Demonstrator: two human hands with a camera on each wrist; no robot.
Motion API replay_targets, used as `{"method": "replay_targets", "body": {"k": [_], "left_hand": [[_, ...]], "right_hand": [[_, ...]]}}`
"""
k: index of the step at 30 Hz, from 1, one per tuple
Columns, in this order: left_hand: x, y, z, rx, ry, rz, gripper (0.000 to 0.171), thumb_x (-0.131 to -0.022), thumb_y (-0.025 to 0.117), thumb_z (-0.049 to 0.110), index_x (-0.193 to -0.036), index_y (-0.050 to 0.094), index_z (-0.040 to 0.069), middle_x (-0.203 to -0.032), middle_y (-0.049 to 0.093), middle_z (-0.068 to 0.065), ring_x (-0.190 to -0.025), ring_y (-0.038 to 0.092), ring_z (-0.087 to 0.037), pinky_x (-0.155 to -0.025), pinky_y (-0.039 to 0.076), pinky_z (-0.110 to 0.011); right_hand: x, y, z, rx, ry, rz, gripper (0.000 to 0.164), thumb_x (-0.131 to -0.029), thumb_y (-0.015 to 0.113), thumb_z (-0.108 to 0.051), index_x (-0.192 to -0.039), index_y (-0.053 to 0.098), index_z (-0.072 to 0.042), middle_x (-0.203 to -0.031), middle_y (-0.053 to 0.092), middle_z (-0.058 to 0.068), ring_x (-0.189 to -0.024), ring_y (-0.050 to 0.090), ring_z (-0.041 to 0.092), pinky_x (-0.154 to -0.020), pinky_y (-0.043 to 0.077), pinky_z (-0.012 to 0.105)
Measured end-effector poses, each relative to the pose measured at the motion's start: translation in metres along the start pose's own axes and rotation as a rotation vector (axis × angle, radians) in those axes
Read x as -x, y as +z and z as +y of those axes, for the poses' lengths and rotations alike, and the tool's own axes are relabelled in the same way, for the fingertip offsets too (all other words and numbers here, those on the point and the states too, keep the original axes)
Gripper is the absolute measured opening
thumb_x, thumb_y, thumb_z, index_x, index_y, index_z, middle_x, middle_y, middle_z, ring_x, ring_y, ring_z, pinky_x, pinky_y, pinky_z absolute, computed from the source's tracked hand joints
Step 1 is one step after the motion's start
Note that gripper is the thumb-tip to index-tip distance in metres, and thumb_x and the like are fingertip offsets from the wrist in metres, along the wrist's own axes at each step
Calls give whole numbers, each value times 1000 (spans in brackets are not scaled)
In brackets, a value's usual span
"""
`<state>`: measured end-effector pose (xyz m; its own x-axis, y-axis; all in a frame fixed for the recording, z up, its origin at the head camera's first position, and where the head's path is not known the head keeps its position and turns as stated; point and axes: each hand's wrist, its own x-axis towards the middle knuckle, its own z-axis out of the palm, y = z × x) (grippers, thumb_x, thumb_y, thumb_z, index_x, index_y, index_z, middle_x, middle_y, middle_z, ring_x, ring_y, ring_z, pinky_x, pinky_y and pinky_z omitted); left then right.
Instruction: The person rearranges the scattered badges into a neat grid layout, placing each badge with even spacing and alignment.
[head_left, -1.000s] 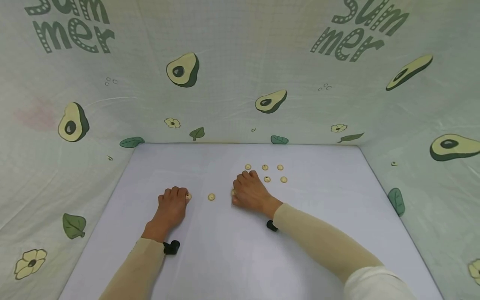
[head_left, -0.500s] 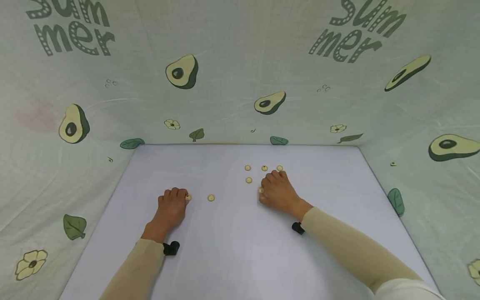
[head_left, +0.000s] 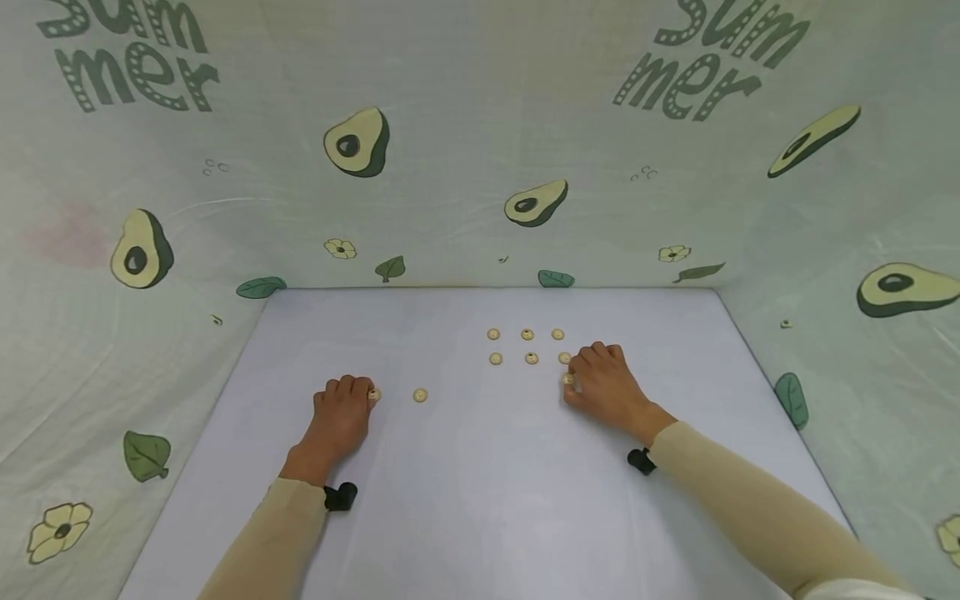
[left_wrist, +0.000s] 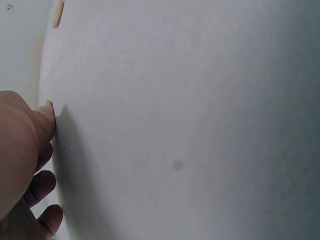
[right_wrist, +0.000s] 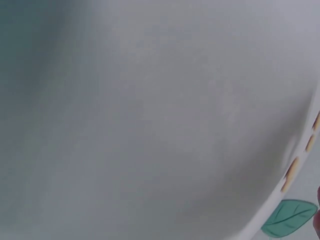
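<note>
Several small round beige wooden discs lie on a white tabletop. My left hand (head_left: 341,417), at left in the head view, pinches one disc (head_left: 375,394) between thumb and forefinger; in the left wrist view only a sliver of that disc (left_wrist: 49,103) shows above the thumb. A single disc (head_left: 420,395) lies a little to its right. My right hand (head_left: 609,387) pinches another disc (head_left: 568,378) at its thumb side, just in front of the right-hand disc (head_left: 565,358) of the near row. Only fingertips show at the edge of the right wrist view.
Beyond the right hand's left side, two rows of discs lie flat, a back row with a middle disc (head_left: 527,334) and a near row with a middle disc (head_left: 532,358). A printed cloth (head_left: 450,150) walls the white tabletop (head_left: 465,500) at back and sides.
My right hand has moved rightwards along the near row, a disc at its fingertips. The near-row discs it covered now show. The left hand keeps its place.
</note>
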<state>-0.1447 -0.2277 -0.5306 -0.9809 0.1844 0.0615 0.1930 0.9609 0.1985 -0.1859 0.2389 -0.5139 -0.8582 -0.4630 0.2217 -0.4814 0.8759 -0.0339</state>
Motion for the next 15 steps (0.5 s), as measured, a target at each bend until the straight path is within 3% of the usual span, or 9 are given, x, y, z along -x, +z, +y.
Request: {"method": "replay_targets", "body": {"k": [15], "left_hand": [[-1, 0, 0, 5, -2, -4, 21, -106, 64, 15, -121, 59, 1, -115, 60, -20, -104, 52, -40, -85, 42, -58]], "right_hand": [[7, 6, 12, 8, -2, -14, 23, -92, 74, -28, -99, 70, -7, -98, 64, 7, -96, 51, 27, -93, 39, 52]]}}
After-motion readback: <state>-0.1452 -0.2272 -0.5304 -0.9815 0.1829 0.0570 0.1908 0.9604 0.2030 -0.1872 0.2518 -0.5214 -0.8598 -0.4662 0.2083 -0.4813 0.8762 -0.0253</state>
